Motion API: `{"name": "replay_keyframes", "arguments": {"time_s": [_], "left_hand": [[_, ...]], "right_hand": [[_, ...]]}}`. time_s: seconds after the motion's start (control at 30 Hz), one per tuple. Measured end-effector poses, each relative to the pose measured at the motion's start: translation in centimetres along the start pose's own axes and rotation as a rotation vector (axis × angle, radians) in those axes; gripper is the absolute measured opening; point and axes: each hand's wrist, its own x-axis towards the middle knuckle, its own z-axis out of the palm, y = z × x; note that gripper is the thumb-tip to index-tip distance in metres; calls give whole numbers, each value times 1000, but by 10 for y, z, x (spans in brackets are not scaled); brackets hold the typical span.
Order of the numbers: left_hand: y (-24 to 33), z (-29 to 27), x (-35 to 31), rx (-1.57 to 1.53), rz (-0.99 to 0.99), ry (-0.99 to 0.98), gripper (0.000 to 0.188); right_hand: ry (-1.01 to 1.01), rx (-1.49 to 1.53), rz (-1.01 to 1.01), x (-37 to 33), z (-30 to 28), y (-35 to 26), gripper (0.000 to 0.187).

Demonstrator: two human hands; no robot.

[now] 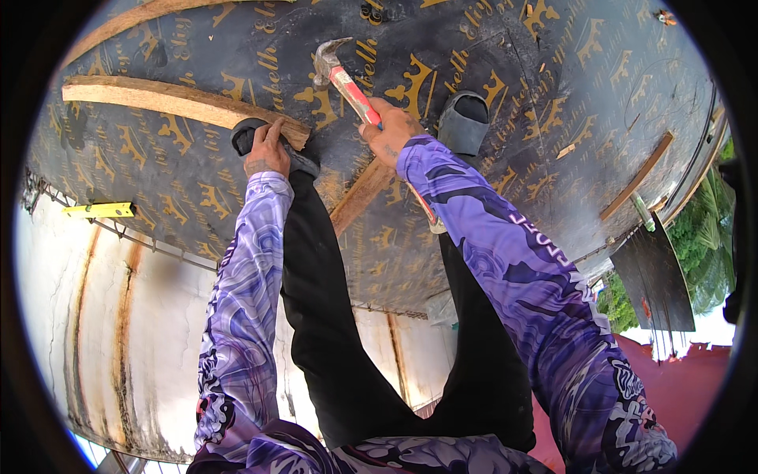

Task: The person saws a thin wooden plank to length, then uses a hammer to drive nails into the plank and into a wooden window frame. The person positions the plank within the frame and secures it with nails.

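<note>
a: in the head view, how far is the work?
b: under way, i judge: plank (174, 100) lies on the board (545, 118), hammer (345, 83) is in hand. if the plank is fixed, or what is left, i cannot tell.
a: and fingers?
b: right hand (395, 130) grips the hammer, right of the plank. left hand (267, 150) is by the plank's right end; its grip i cannot tell.
a: the hammer's look?
b: worn claw head, scuffed red handle.

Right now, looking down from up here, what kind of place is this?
Probably an outdoor building site. The right hand holds a red-handled metal claw hammer, a long tan wooden plank lies on dark boards printed in gold, and what looks like a straight yellow level sits near their edge.
</note>
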Motion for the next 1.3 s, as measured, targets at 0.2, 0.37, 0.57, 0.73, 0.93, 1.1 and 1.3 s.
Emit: {"name": "replay_keyframes", "arguments": {"time_s": [0.2, 0.37, 0.57, 0.73, 0.93, 1.1, 1.3], "left_hand": [[-2, 19, 1, -80, -256, -129, 30], [23, 42, 14, -209, -647, -142, 41], [47, 36, 30, -144, -764, -224, 37], [44, 40, 29, -107, -805, -212, 35], [47, 45, 31, -111, -844, -200, 35], [45, 42, 31, -153, -846, -191, 33], [48, 37, 31, -185, -846, -181, 31]], "right_hand": [[15, 51, 51, -6, -3, 26, 50], [-41, 83, 71, -11, 6, 27, 51], [-64, 14, -10, -6, 12, 22, 53], [-96, -33, -24, -4, 12, -1, 51], [-143, -168, -24, 4, 4, -21, 59], [-193, -236, -45, 13, 9, -34, 60], [-219, -273, -27, 26, 18, -47, 59]]}}
